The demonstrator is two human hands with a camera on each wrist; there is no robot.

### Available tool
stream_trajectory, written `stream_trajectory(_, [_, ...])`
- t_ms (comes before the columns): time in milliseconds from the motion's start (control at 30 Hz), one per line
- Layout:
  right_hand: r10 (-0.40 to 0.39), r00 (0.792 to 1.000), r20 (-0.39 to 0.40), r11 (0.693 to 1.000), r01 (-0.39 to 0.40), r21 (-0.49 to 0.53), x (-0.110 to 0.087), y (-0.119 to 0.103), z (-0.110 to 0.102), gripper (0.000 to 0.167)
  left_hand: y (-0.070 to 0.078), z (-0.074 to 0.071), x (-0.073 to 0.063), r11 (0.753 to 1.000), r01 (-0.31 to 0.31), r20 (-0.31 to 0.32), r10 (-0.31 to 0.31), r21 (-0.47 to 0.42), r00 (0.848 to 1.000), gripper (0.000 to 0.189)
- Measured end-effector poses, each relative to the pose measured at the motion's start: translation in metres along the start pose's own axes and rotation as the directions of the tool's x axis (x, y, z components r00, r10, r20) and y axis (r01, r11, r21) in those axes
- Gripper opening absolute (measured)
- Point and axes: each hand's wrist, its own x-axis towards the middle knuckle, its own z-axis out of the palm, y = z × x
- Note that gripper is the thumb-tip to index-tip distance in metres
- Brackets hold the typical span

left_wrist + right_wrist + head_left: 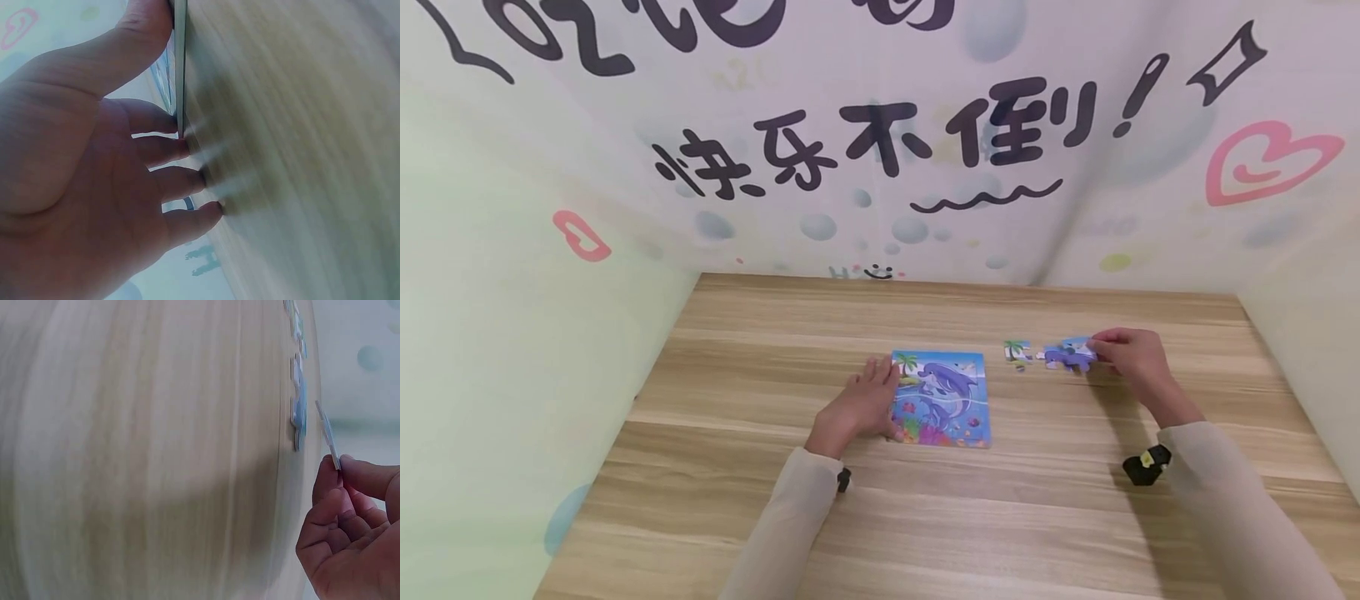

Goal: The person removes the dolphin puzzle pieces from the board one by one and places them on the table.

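A square dolphin picture puzzle (942, 398) lies flat on the wooden table. My left hand (867, 402) rests along its left edge, thumb by the near corner. In the left wrist view the thumb meets the puzzle's thin edge (180, 75), while the spread, fairly straight fingers reach down to the tabletop. Thumb and index finger of my right hand (1133, 357) pinch a thin jigsaw piece (327, 434), held up edge-on in the right wrist view. Just left of that hand lie joined purple dolphin pieces (1062, 359).
Between the puzzle and the dolphin pieces lies a palm-tree piece (1017, 348). The wooden table (925, 533) is bounded by a printed back wall (820, 242) and side walls. Dark wrist devices (1146, 467) sit at both cuffs.
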Motion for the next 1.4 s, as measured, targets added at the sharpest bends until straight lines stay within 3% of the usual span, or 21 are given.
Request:
stream_trajectory(700, [0.135, 0.991, -0.021, 0.991, -0.135, -0.020, 0.007, 0.018, -0.012, 0.039, -0.001, 0.000, 0.001, 1.000, 0.001, -0.002, -0.001, 0.013, 1.000, 0.106])
stream_trajectory(967, [0.053, 0.998, -0.045, 0.988, -0.059, -0.143, 0.003, 0.017, -0.012, 0.039, 0.000, 0.000, 0.001, 1.000, 0.005, -0.001, -0.005, 0.013, 1.000, 0.106])
stream_trajectory(1200, [-0.045, 0.996, -0.074, 0.958, 0.022, -0.285, -0.001, 0.016, -0.011, 0.031, 0.000, 0.001, 0.000, 1.000, 0.005, 0.003, -0.005, 0.010, 1.000, 0.106])
stream_trajectory(1400, [-0.101, 0.990, -0.102, 0.937, 0.061, -0.345, -0.003, 0.014, -0.010, 0.026, 0.000, 0.001, 0.000, 1.000, 0.003, -0.001, -0.003, 0.022, 1.000, 0.107])
